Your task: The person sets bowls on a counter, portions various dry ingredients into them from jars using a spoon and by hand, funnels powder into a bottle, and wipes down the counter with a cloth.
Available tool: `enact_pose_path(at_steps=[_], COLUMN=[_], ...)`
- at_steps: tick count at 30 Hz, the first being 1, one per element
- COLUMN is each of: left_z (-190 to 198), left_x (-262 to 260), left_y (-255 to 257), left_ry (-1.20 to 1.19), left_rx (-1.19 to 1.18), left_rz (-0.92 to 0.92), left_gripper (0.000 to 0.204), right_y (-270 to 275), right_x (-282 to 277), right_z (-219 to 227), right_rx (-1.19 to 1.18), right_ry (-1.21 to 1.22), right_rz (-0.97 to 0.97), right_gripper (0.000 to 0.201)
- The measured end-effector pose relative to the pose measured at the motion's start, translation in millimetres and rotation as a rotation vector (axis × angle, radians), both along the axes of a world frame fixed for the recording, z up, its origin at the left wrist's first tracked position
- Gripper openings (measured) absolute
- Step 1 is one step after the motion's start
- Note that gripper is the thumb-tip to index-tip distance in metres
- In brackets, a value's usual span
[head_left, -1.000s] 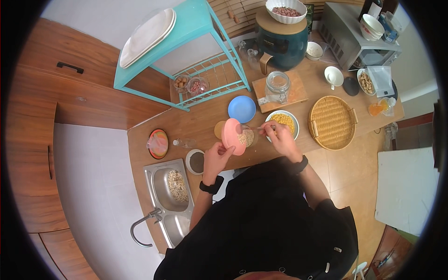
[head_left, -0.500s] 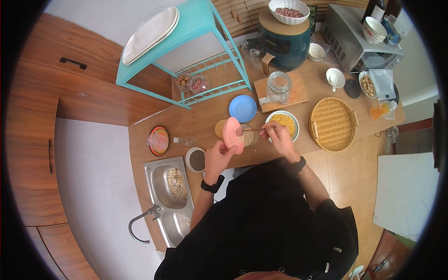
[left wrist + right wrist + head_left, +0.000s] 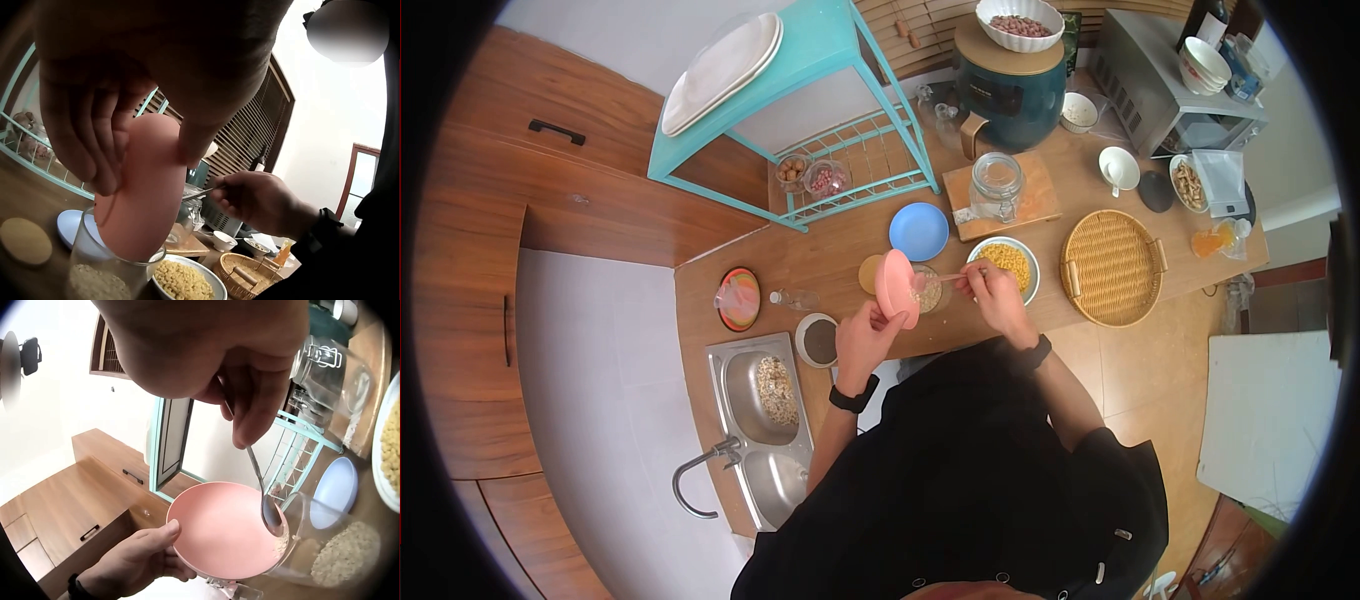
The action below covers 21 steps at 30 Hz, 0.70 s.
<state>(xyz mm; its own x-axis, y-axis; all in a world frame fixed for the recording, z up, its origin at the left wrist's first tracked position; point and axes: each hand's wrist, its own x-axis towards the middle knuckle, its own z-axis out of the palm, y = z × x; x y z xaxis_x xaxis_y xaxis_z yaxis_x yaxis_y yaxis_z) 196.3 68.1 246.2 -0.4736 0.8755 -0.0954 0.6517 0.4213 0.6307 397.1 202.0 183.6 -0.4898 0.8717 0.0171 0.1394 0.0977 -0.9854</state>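
My left hand (image 3: 865,340) grips the rim of a pink bowl (image 3: 219,531), thumb on one side and fingers on the other. The bowl is steeply tilted, its lower edge at the mouth of a glass jar (image 3: 84,240). A few pale flakes (image 3: 281,545) cling inside near that edge, and more flakes (image 3: 347,553) lie in the jar. Between thumb and fingers, my right hand (image 3: 998,298) pinches a metal spoon (image 3: 271,515), whose tip reaches into the bowl near the low edge.
A white bowl of yellow kernels (image 3: 1025,268) is right of the jar, a blue plate (image 3: 918,232) behind it. A round wooden lid (image 3: 868,272) lies to its left. Farther out are a clip-top jar (image 3: 997,185), wicker tray (image 3: 1112,265), dark-filled bowl (image 3: 804,345) and sink (image 3: 745,440).
The spoon has shifted slightly at the bowl's low edge, and the bowl looks a little more tipped. Fewer flakes show at its rim. Both hands keep their grips.
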Motion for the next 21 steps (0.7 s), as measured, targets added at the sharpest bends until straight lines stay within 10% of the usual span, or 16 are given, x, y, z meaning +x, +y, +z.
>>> enact_pose_path(at_steps=[21], left_z=[-2], left_x=[4], left_y=[1], left_ry=[0.048], left_rx=[0.000], left_rz=[-0.011], left_gripper=[0.040], right_y=[-6], right_x=[8], right_z=[7], right_rx=[0.019], right_ry=[-0.047], right_rz=[-0.003], right_gripper=[0.023])
